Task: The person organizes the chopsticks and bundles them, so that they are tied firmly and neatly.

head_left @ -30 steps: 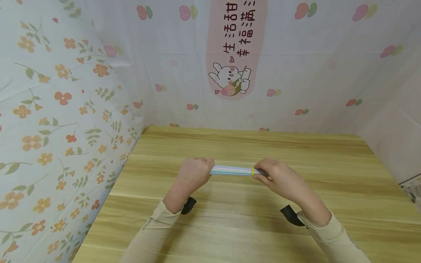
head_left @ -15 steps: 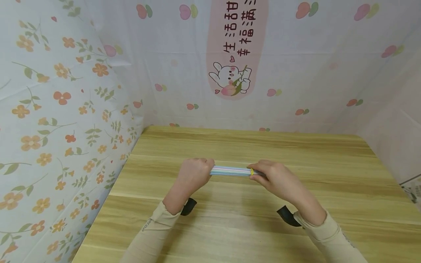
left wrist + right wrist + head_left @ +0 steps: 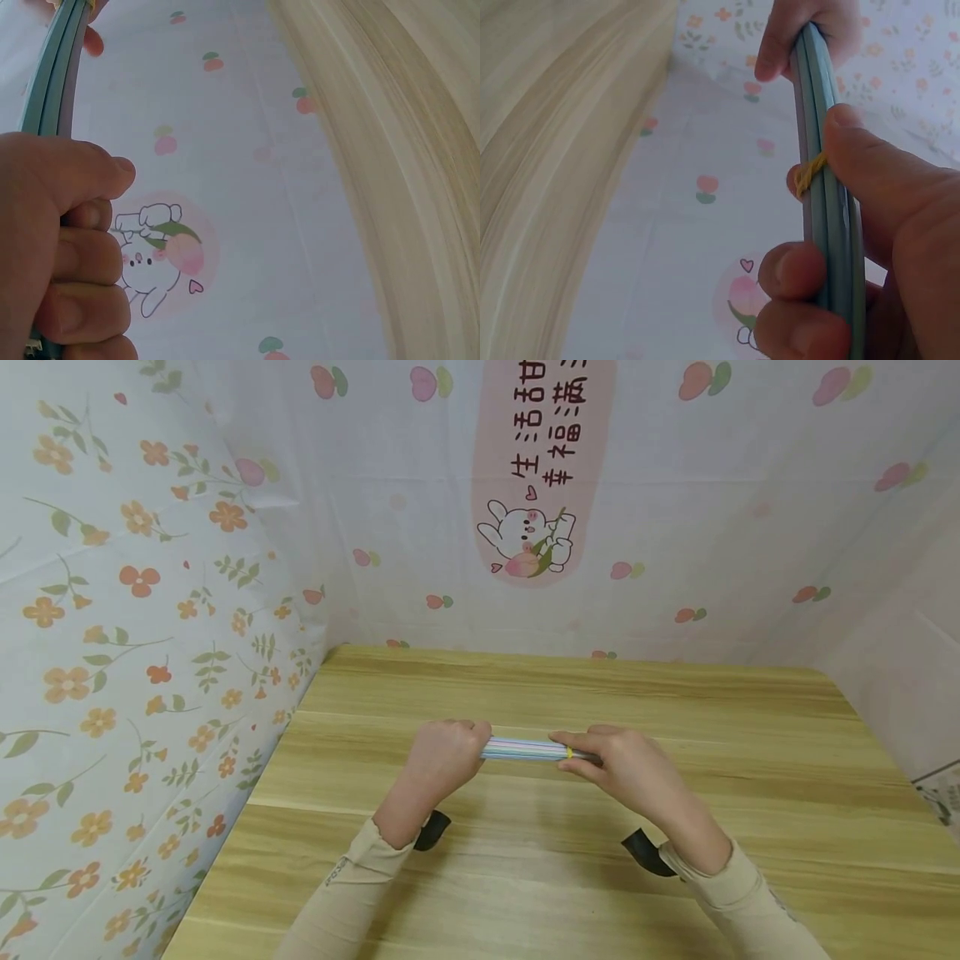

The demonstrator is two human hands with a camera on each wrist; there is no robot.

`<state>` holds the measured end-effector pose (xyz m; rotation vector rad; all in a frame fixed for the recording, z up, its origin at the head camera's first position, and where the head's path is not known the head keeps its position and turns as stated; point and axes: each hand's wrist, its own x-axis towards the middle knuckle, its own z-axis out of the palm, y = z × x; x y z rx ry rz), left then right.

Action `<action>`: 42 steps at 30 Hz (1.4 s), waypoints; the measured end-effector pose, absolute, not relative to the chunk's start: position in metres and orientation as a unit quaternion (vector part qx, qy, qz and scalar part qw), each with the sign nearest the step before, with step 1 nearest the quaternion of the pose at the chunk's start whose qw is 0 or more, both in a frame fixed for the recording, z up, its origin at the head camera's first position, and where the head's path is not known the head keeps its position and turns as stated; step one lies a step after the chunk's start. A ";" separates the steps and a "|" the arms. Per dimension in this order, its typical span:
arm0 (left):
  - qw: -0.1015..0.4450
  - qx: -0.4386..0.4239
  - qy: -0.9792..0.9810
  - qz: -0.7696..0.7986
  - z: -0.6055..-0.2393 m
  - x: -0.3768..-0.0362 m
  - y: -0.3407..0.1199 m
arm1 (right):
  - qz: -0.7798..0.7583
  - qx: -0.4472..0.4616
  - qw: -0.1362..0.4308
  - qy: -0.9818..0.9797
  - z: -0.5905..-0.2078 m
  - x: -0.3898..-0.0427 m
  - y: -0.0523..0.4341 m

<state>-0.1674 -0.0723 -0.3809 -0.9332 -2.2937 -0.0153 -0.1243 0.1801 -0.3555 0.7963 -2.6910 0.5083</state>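
Note:
A bundle of slim pastel pencil-like sticks (image 3: 525, 748), in blue, white and lilac, is held level above the table between both hands. The left hand (image 3: 442, 756) grips its left end, fingers curled fully round in the left wrist view. A yellow rubber band (image 3: 569, 752) circles the bundle toward its right end. The right hand (image 3: 637, 772) holds that end, with thumb and fingertips on either side of the band. In the right wrist view, the thumb (image 3: 855, 146) lies along the sticks beside the twisted band (image 3: 810, 174). Both ends of the bundle are largely hidden by the hands.
The wooden table (image 3: 420, 685) spreads beneath the hands. A printed white cloth (image 3: 675, 543) hangs behind it, and a flowered cloth (image 3: 172, 660) hangs at left. Black curved pieces (image 3: 648, 853) stick out near both wrists.
The right hand has moved left along the bundle, its fingertips now past the band. The yellow band has shifted slightly left with it. The left hand has stayed almost still.

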 end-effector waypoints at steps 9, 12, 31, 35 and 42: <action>0.332 -0.358 -0.873 -0.001 -0.378 -0.168 -0.070 | 0.152 0.270 0.147 -0.939 -0.356 -0.125 0.176; 0.333 -0.358 -0.872 -0.002 -0.378 -0.168 -0.070 | 0.151 0.271 0.149 -0.939 -0.357 -0.125 0.176; 0.327 -0.353 -0.877 -0.002 -0.376 -0.166 -0.070 | 0.152 0.260 0.156 -0.941 -0.345 -0.122 0.188; 0.328 -0.354 -0.876 0.000 -0.376 -0.166 -0.071 | 0.160 0.270 0.139 -0.939 -0.343 -0.120 0.189; 0.342 -0.357 -0.869 0.003 -0.378 -0.166 -0.071 | 0.160 0.280 0.127 -0.938 -0.342 -0.119 0.189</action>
